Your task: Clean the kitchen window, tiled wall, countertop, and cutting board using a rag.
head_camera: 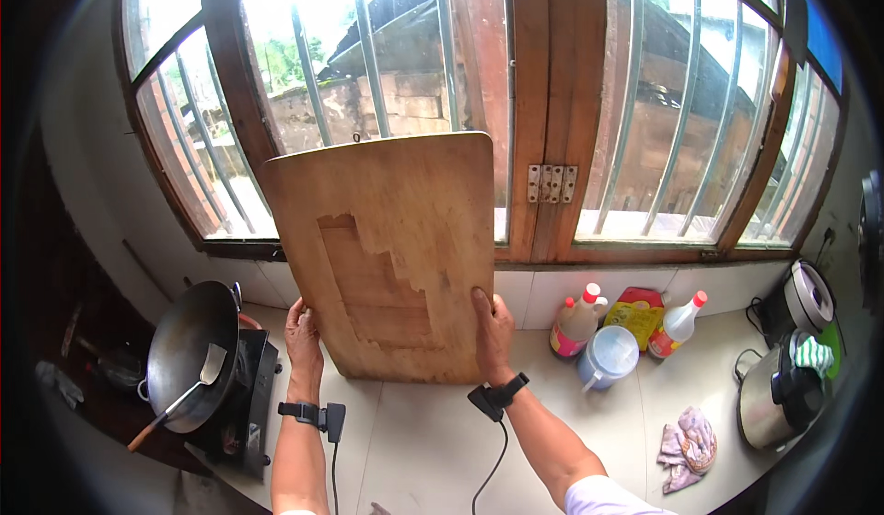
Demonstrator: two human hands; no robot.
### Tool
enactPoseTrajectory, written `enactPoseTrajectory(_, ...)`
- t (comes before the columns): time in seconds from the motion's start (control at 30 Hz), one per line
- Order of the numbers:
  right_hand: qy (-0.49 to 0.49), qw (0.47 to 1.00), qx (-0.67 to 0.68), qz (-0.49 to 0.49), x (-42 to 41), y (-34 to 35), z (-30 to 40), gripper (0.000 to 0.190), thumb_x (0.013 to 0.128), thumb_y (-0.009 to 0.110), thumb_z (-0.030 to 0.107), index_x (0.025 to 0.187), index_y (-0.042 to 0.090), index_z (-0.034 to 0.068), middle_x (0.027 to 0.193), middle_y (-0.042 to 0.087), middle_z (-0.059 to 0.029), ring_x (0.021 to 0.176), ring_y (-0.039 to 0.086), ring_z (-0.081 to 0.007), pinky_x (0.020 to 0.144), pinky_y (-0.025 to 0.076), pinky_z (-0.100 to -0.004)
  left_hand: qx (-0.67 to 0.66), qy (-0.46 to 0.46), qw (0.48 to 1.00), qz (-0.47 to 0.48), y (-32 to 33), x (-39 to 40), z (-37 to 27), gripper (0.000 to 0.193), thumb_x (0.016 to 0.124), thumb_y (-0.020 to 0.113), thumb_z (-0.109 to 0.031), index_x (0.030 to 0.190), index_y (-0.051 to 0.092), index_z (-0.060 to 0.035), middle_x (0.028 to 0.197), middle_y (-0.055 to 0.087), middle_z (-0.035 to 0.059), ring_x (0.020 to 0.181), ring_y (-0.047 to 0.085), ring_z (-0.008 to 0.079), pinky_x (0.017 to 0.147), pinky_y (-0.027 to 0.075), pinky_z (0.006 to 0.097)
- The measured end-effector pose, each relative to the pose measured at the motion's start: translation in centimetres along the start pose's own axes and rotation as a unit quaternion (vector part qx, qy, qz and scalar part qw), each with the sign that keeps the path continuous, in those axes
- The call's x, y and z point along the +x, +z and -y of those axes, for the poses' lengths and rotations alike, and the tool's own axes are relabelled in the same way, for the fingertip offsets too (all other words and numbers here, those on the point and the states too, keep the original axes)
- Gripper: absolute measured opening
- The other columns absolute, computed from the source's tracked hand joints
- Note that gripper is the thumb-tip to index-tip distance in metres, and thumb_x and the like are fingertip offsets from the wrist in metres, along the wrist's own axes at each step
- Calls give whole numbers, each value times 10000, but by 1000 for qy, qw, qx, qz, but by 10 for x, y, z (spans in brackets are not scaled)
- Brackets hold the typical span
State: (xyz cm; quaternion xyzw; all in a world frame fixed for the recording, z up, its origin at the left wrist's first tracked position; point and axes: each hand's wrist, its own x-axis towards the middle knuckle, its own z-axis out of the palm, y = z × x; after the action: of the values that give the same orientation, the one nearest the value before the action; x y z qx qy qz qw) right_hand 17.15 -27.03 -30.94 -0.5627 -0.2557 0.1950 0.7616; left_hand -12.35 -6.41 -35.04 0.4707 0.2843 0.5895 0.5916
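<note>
Both hands hold a large wooden cutting board [400, 183] upright over the tiled counter [428, 439], in front of the window. Its face is worn, with a jagged patch of the top layer gone and darker wood showing. A small metal ring sticks out at the top edge. My left hand [302, 339] grips the left edge near the lower part. On the right edge, my right hand [494, 335] has its thumb on the front face and its fingers behind, partly hidden. Whether the bottom edge touches the counter I cannot tell. Each wrist wears a black strap with a cabled device.
At the left, a wok [186, 349] with a metal spatula [207, 370] sits on a black stove [252, 390]. To the right stand bottles [673, 328], a lidded plastic tub [608, 359] and a yellow-red packet [635, 314]. A crumpled cloth [690, 446] lies near an electric cooker [773, 397].
</note>
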Motion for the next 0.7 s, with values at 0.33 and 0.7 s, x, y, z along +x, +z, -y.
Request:
enactPoseTrajectory(0.33, 7, 1000, -6, -26, 14, 3, -17, 615, 979, 735, 598, 783, 465, 82, 764, 409, 63, 752, 358, -83, 631, 366, -273, -17, -12, 999, -37, 16, 11, 1, 334, 1053, 650, -55, 1383, 613, -21, 1158, 757, 57, 1010, 720, 122, 890, 584, 244)
enactPoseTrajectory(0.7, -4, 1000, -12, -18, 6, -5, -19, 526, 1031, 681, 557, 815, 506, 110, 786, 428, 85, 749, 364, -58, 637, 349, -257, 27, 14, 999, -10, 48, -7, -3, 493, 1069, 574, -51, 1551, 475, -13, 1418, 633, 111, 1266, 616, 172, 1074, 501, 288)
